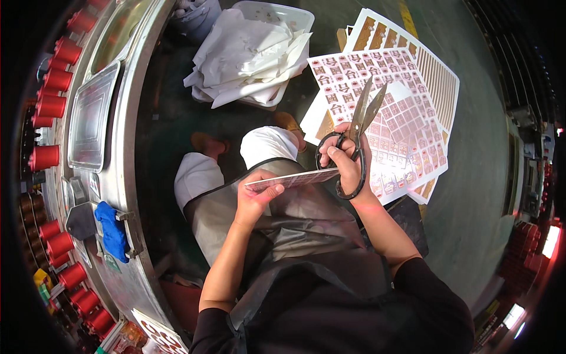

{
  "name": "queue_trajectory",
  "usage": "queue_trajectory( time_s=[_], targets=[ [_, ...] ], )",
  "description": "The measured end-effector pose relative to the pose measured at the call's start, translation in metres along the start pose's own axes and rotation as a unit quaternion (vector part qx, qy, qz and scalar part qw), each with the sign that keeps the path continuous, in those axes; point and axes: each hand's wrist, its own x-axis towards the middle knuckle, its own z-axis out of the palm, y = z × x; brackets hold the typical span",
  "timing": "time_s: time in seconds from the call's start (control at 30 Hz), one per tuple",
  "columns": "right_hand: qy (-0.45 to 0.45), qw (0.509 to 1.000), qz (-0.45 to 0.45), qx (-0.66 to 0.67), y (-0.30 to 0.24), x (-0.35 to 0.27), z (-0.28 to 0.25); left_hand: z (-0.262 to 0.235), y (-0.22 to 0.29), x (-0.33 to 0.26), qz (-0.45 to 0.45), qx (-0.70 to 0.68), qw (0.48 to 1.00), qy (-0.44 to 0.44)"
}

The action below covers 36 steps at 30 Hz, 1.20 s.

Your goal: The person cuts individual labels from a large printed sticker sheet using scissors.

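My left hand [254,199] is closed on the near-left end of a thin printed sheet [293,179], seen almost edge-on above my lap; I cannot tell whether it is one sheet or several together. In my right hand [349,162] is a pair of large scissors [361,109] with black handles. Their worn metal blades stand slightly apart and point up and away, with nothing between them. The far-right end of the sheet reaches close to my right hand; whether the fingers touch it is unclear. Beyond the scissors lies a fanned pile of printed sticker sheets [421,97].
A white plastic bin [303,16] heaped with white paper scraps [247,50] stands ahead, beside a pale bucket [194,20]. Along my left runs a metal-edged bench [127,124] with a blue cloth [112,231]. Red cylindrical containers [52,106] line up behind it.
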Motion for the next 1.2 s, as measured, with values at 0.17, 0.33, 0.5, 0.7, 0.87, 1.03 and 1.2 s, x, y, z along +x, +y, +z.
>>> queue_trajectory(
  time_s=[0.17,0.33,0.5,0.7,0.87,1.03,1.2],
  targets=[
    [-0.005,0.994,0.008,0.109,0.004,0.006,-0.007,-0.001,0.000,0.005,0.001,-0.003,1.000,0.001],
    [0.021,0.999,-0.042,-0.013,0.009,0.002,-0.027,-0.002,0.002,0.005,-0.018,-0.065,0.997,0.026],
    [0.003,0.994,-0.063,-0.085,0.037,-0.024,-0.027,-0.005,-0.007,0.008,-0.002,-0.112,0.992,0.064],
    [0.032,0.996,-0.049,-0.064,0.059,-0.030,-0.010,0.001,-0.010,0.013,0.023,-0.121,0.990,0.073],
    [0.012,0.978,0.000,-0.208,0.058,-0.025,-0.014,-0.001,-0.011,0.012,-0.009,-0.064,0.998,0.026],
    [-0.004,0.988,0.009,-0.155,0.054,-0.016,-0.015,-0.003,-0.009,0.014,-0.016,0.023,0.999,0.041],
    [-0.082,0.971,0.000,-0.223,0.025,0.015,-0.037,-0.029,0.018,0.032,0.015,-0.034,0.987,0.158]
  ],
)
